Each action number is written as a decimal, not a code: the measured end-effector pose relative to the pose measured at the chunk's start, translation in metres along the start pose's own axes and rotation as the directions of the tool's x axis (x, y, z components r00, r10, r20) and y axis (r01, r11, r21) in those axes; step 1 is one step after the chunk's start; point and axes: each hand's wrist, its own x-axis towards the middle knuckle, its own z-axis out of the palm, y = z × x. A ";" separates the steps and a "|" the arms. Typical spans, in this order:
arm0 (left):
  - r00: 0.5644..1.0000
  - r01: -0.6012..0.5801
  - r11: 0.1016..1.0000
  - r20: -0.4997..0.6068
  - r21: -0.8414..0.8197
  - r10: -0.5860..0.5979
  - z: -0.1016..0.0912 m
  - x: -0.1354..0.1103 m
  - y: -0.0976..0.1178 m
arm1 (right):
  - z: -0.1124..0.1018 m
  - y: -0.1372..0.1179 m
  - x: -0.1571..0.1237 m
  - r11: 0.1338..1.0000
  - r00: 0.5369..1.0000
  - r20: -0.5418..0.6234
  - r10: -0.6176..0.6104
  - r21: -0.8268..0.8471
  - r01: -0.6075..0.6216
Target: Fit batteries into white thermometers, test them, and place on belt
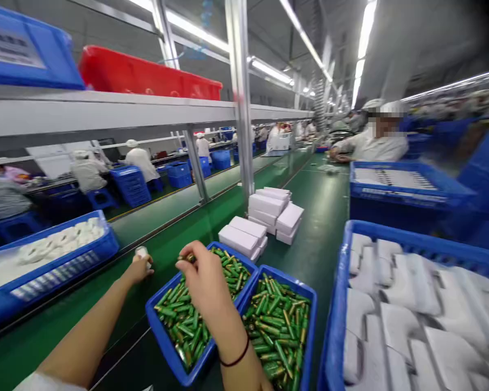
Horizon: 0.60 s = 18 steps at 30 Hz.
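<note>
My left hand [135, 270] is closed around a small white object [142, 252], mostly hidden by the fingers, above the green conveyor belt. My right hand [201, 274] is raised over the left blue bin [157, 320], its thumb and fingers pinching what looks like one or more batteries [186, 258]. Green, gold-ended batteries [191, 331] fill that bin. A second blue bin [312, 326] beside it holds more batteries [277, 320], partly covered by my right forearm.
White boxes [264, 209] are stacked beyond the bins. At right, a large blue crate [342, 304] holds white moulded devices [403, 282]. Another blue crate [106, 236] with white parts stands at left. A metal post [240, 98] rises ahead; a co-worker [385, 141] sits farther along.
</note>
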 end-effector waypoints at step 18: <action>0.710 -0.538 0.010 -0.460 -0.843 -0.534 -0.077 -0.238 0.035 | 0.042 -0.072 -0.073 0.874 0.869 0.388 -0.306 0.477 0.094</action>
